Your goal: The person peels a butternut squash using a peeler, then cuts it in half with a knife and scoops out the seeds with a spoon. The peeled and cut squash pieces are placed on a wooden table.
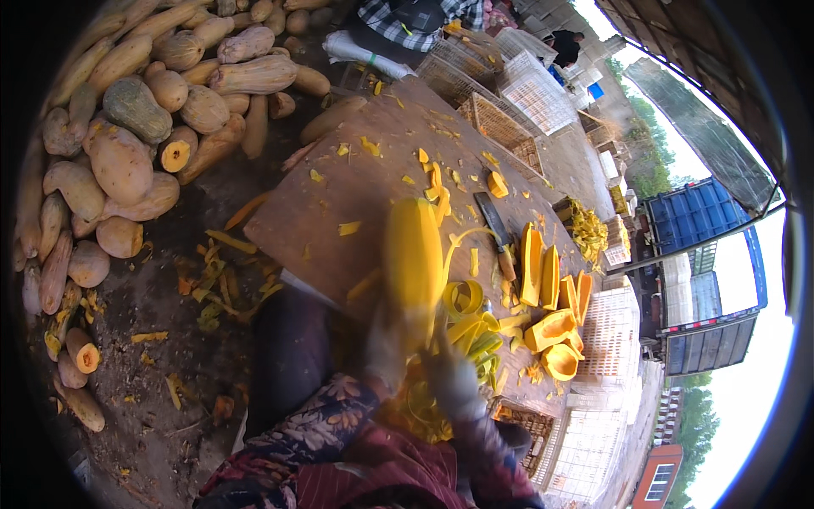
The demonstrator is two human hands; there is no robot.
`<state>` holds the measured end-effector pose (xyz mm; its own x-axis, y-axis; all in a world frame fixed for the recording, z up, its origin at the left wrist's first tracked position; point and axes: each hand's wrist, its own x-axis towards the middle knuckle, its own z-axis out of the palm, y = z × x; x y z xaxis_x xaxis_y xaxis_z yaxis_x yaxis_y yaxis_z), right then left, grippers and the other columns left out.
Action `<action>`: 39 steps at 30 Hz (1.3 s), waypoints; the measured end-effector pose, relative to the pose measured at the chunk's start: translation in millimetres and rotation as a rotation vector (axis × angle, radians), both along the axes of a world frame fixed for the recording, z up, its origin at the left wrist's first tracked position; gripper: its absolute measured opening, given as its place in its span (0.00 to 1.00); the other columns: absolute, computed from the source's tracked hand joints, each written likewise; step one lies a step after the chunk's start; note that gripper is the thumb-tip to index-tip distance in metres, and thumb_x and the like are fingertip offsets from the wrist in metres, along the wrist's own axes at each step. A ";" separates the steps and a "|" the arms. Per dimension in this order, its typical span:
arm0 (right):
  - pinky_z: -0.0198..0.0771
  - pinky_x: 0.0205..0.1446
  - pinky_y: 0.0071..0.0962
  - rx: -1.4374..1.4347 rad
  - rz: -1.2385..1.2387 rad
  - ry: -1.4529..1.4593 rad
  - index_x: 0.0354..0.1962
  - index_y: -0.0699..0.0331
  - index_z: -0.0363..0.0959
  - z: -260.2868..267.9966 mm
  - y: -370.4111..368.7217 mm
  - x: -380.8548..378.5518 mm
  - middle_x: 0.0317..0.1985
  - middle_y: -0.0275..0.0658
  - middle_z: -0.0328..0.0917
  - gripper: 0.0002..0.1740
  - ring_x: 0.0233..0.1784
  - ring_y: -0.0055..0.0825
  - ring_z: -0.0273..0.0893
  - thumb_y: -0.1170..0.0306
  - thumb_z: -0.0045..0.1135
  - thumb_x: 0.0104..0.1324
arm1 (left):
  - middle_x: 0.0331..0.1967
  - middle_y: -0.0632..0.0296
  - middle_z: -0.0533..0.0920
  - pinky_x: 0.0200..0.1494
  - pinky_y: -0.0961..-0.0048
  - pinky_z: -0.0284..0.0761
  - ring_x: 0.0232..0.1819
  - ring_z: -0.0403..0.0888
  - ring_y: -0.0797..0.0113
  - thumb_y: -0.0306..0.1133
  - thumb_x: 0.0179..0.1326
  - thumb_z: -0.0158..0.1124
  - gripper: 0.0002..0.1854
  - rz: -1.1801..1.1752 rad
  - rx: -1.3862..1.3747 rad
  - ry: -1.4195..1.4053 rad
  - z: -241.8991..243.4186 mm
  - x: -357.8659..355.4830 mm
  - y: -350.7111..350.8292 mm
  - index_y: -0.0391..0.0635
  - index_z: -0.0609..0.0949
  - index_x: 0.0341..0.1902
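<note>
A peeled yellow squash point(413, 261) stands lengthwise over the wooden board point(331, 191), blurred by motion. My left hand point(388, 343), in a pale glove, grips its near end. My right hand point(453, 382), also gloved and blurred, is closed beside that end; a thin tool seems to be in it, too blurred to name. Curled strips of peel point(470, 318) lie to the right of the squash. Beyond them rests a cleaver point(491, 219) with a wooden handle. Cut, hollowed squash pieces point(550, 331) lie near the board's right edge, and a small chunk point(497, 184) sits farther off.
Unpeeled squashes point(127, 159) are heaped on the ground at left, with peel scraps point(222, 286) nearer me. Plastic crates point(610, 331) line the right side; more crates point(531, 89) stand beyond the board. A person in a checked garment point(420, 19) is at the top, another person point(566, 48) farther away.
</note>
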<state>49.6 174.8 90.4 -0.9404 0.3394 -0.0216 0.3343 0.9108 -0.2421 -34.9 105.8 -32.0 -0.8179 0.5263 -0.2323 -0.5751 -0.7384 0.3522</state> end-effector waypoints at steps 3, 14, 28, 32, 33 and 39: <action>0.78 0.27 0.45 -0.001 0.008 -0.221 0.70 0.60 0.66 -3.3 -34.3 87.3 0.43 0.56 0.83 0.29 0.30 0.49 0.83 0.59 0.55 0.76 | 0.71 0.57 0.71 0.71 0.62 0.71 0.69 0.72 0.61 0.44 0.79 0.57 0.34 0.015 -0.087 0.009 2.2 -0.2 0.0 0.50 0.60 0.82; 0.78 0.41 0.52 0.129 -0.053 0.022 0.66 0.63 0.67 47.9 37.3 -148.0 0.37 0.58 0.84 0.28 0.39 0.56 0.84 0.56 0.54 0.75 | 0.70 0.61 0.73 0.69 0.64 0.72 0.66 0.74 0.62 0.46 0.81 0.53 0.31 -0.001 0.063 -0.029 3.1 0.6 -2.4 0.56 0.61 0.82; 0.79 0.39 0.43 -0.376 -0.294 -0.205 0.74 0.61 0.60 32.0 -45.9 52.0 0.44 0.54 0.85 0.33 0.39 0.47 0.86 0.59 0.56 0.78 | 0.65 0.58 0.77 0.65 0.64 0.77 0.63 0.77 0.61 0.54 0.77 0.57 0.33 -0.051 -0.419 0.267 27.2 -11.9 -18.8 0.50 0.66 0.77; 0.77 0.52 0.29 -0.749 -0.451 0.048 0.73 0.64 0.65 36.8 -33.8 80.1 0.50 0.45 0.85 0.30 0.49 0.27 0.82 0.61 0.57 0.79 | 0.61 0.59 0.79 0.63 0.61 0.78 0.61 0.78 0.60 0.58 0.75 0.58 0.32 -0.179 -0.377 0.087 36.1 -27.1 -31.0 0.51 0.70 0.73; 0.76 0.54 0.26 -0.787 -0.499 0.092 0.72 0.64 0.66 37.5 -25.6 75.2 0.53 0.43 0.85 0.30 0.52 0.23 0.80 0.61 0.57 0.79 | 0.61 0.60 0.79 0.62 0.60 0.79 0.60 0.79 0.59 0.59 0.74 0.58 0.32 -0.207 -0.297 -0.031 37.9 -30.4 -34.5 0.51 0.71 0.71; 0.77 0.52 0.33 -0.305 0.087 0.336 0.69 0.68 0.66 28.2 51.4 -81.5 0.46 0.53 0.84 0.30 0.47 0.40 0.85 0.59 0.55 0.78 | 0.56 0.61 0.83 0.58 0.55 0.82 0.57 0.81 0.57 0.64 0.70 0.60 0.32 -0.214 0.006 -0.526 49.6 -36.2 -56.6 0.52 0.78 0.64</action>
